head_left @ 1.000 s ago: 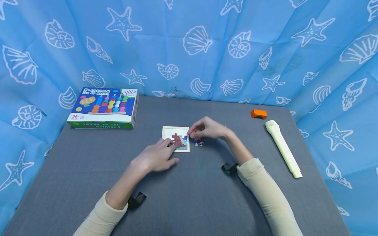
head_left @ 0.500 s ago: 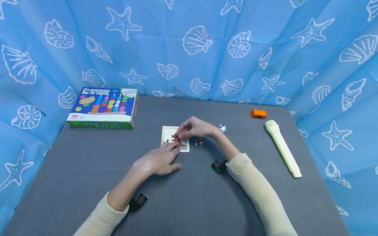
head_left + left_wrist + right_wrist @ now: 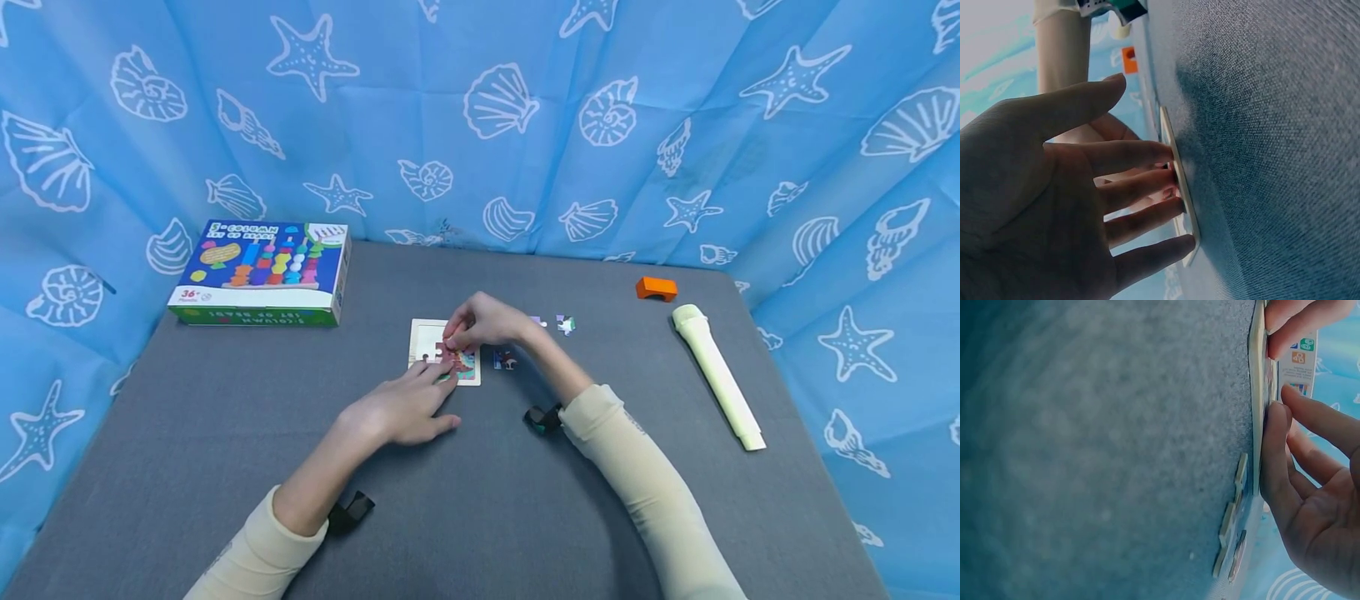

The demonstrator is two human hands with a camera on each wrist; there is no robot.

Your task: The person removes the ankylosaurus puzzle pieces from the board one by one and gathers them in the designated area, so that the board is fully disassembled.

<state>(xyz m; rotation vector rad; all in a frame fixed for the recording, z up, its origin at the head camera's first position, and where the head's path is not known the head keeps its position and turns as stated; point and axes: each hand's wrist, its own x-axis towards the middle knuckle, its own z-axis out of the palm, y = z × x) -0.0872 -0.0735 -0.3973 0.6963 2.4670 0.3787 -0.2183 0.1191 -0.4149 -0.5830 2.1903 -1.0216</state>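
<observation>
A pale square puzzle board (image 3: 426, 326) holds some joined pieces with a reddish-brown picture (image 3: 467, 363). The left hand (image 3: 401, 408) lies at its lower left, fingertips resting on board and pieces; in the left wrist view this hand (image 3: 1054, 181) has its fingers spread and fairly straight along the board (image 3: 1186, 199). Over the board's upper right, the right hand (image 3: 487, 323) pinches what looks like a reddish piece, mostly hidden by its fingers. Its thumb and index finger meet low at the board (image 3: 1256, 406) in the right wrist view, where the right hand (image 3: 1319, 494) is seen side-on.
Loose pieces lie right of the board, one dark (image 3: 505, 360) and one light (image 3: 566, 324), with another partly behind the right wrist. A bead-set box (image 3: 258, 275) stands back left. An orange block (image 3: 656, 289) and a cream microphone-shaped object (image 3: 718, 375) lie at the right.
The right hand has moved left from beside the board to over its upper part, uncovering the light loose piece. The left hand has shifted slightly, its fingertips still on the board.
</observation>
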